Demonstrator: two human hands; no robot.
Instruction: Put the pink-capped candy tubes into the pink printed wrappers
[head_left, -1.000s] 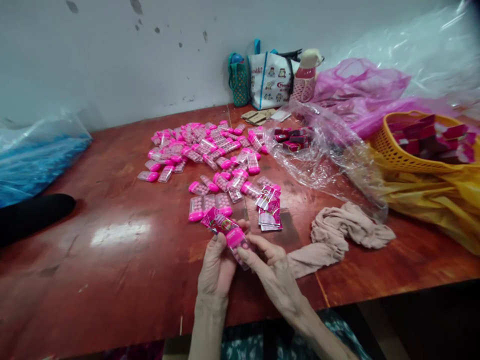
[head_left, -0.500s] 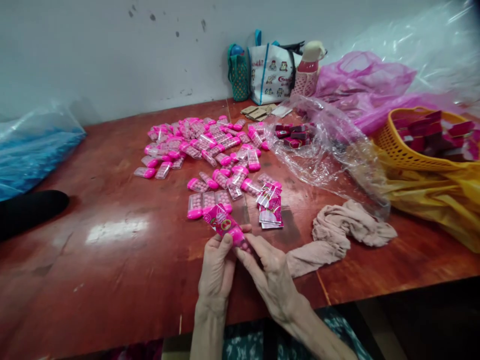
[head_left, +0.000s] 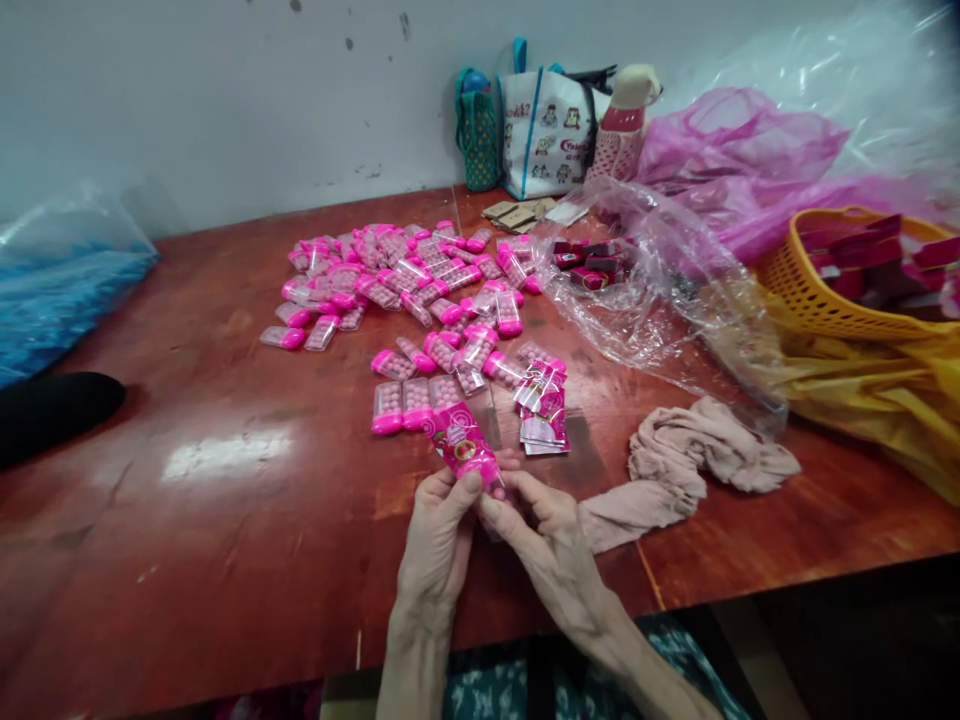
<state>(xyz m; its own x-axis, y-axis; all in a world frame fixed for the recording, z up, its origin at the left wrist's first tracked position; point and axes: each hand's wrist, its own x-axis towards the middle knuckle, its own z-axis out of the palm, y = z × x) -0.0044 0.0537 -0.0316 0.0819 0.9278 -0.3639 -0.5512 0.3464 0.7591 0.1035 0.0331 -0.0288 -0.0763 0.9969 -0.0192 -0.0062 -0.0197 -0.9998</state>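
Observation:
Between my two hands is a small candy box with a printed pink sleeve (head_left: 463, 442) around it, tilted toward the upper left. My left hand (head_left: 442, 525) pinches its near left side with the thumb on top. My right hand (head_left: 544, 530) grips the lower end, its thumb and fingers closed there; that end is partly hidden. Just beyond, clear candy boxes (head_left: 416, 400) with pink caps and pink balls inside stand in a row. To the right lies a small stack of flat pink printed sleeves (head_left: 543, 420).
A large heap of candy boxes (head_left: 397, 265) covers the table's middle. At right are a crumpled beige cloth (head_left: 679, 465), a clear plastic bag (head_left: 652, 310) and a yellow basket (head_left: 810, 290) of dark pink packets. A white bag (head_left: 551, 130) and bottles stand by the wall.
The sleeved candy box has shifted slightly to the right and turned more upright in my hands. Both hands stay closed on it. The view has moved slightly.

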